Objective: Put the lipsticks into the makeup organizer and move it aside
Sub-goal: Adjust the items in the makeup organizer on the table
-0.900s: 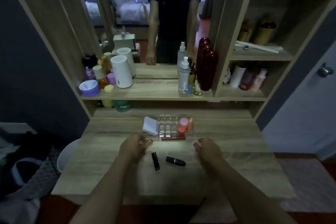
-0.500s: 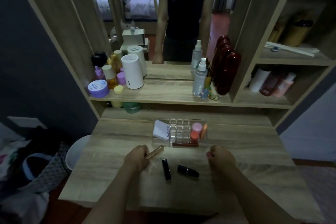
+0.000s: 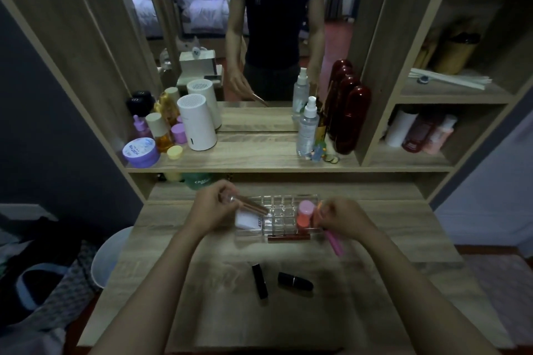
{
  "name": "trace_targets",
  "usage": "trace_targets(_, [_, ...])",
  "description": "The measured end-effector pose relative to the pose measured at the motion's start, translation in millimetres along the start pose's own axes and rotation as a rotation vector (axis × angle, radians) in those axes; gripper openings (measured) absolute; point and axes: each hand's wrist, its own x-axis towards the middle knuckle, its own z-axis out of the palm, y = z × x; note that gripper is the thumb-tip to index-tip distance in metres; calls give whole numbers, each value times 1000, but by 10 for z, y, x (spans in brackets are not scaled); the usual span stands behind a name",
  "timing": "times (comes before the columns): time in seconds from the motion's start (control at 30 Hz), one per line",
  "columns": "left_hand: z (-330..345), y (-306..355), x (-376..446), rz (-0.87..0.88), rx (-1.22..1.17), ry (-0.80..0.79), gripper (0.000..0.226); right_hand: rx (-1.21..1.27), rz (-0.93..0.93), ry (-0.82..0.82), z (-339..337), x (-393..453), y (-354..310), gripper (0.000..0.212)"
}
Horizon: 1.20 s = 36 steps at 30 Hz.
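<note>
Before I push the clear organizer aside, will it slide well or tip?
The organizer is low and wide, so it will probably slide flat on the smooth wooden desk. It looks like light plastic, so a quick push may jolt it. The pink jar standing inside might wobble.

left hand [image 3: 212,207]: gold lipstick [image 3: 251,204] | right hand [image 3: 347,217]: pink lipstick [image 3: 334,242] | over organizer [image 3: 282,217]
</note>
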Motion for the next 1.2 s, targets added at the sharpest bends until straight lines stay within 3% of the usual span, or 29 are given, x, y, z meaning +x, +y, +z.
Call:
trace_targets(0.1, [101,130,148,18,-40,130,23,132,-83,139,-29,115,-331,15])
trace_targets(0.17, [219,155,206,19,-43,144,24,208,-72,244,52,197,-489,9])
trace_targets(0.27, [390,141,269,14,15,126,26,286,-89,323,229,315,-591,16])
trace_targets(0.83, [719,-59,582,242,269,-29,33,154,-68,306,480,686,-699,23])
trace_targets(1.2, [774,-60,680,210,353,-85,25,117,-26,249,537,724,-660,17])
